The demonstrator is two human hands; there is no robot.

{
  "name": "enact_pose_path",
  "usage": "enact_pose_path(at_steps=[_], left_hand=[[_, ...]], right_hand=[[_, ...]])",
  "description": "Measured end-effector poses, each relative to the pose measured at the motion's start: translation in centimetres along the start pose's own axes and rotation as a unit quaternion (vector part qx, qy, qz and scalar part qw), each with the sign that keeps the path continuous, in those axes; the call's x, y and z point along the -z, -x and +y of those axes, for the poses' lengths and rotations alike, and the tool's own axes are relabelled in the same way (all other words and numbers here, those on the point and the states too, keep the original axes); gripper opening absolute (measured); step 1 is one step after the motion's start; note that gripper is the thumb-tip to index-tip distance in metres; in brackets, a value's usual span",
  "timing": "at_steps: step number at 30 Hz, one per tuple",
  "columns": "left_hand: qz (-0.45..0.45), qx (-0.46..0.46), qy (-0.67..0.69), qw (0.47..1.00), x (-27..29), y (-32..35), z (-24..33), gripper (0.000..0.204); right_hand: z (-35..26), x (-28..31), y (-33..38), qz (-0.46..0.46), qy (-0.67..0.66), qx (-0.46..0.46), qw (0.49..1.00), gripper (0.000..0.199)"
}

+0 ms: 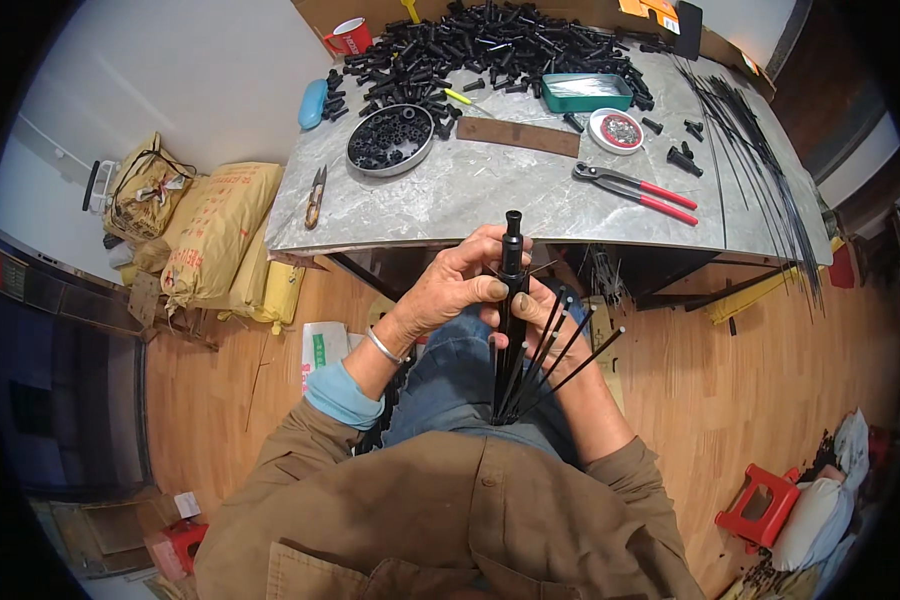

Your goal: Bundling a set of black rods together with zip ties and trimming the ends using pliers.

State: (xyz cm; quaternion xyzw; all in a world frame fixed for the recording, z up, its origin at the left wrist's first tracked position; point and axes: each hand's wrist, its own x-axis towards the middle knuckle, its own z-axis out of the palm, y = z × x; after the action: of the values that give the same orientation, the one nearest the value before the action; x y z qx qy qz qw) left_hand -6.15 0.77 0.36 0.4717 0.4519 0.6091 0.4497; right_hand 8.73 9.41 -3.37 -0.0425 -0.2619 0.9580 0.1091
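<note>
Over my lap stands what looks like a black umbrella frame (512, 262), roughly upright, with a stepped black end on top. Several thin black rods (562, 352) with pale tips fan out from its lower end toward the right. My left hand (462, 280) is closed round the shaft just below the top end, its thumb pressed against the front. Lower down on the right side, my right hand (548, 315) grips the same shaft, thumb close to the left thumb. Short thin pieces stick out sideways between the hands. The fingers behind the shaft are partly hidden.
Ahead, a grey marble-look table (410, 215) bears a heap of black tubular parts (490, 45), a round dish (391, 172) of small black pieces, red-handled pincers (638, 190), snips (316, 197), a green tin (587, 105) and long black rods (750, 140). Yellow sacks (220, 230) stand left; a red stool (760, 507), right.
</note>
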Motion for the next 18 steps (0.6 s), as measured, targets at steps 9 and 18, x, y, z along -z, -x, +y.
enact_pose_path(at_steps=[9,18], left_hand=[[0.018,0.048,0.043,0.998,0.11,0.14,-0.24,0.045],[0.056,0.053,0.044,0.996,0.04,0.81,-0.25,0.038]], right_hand=[[0.25,-0.03,-0.16,0.027,-0.007,0.000,1.000,0.043],[0.88,-0.47,-0.18,0.066,0.013,0.030,0.997,0.030]])
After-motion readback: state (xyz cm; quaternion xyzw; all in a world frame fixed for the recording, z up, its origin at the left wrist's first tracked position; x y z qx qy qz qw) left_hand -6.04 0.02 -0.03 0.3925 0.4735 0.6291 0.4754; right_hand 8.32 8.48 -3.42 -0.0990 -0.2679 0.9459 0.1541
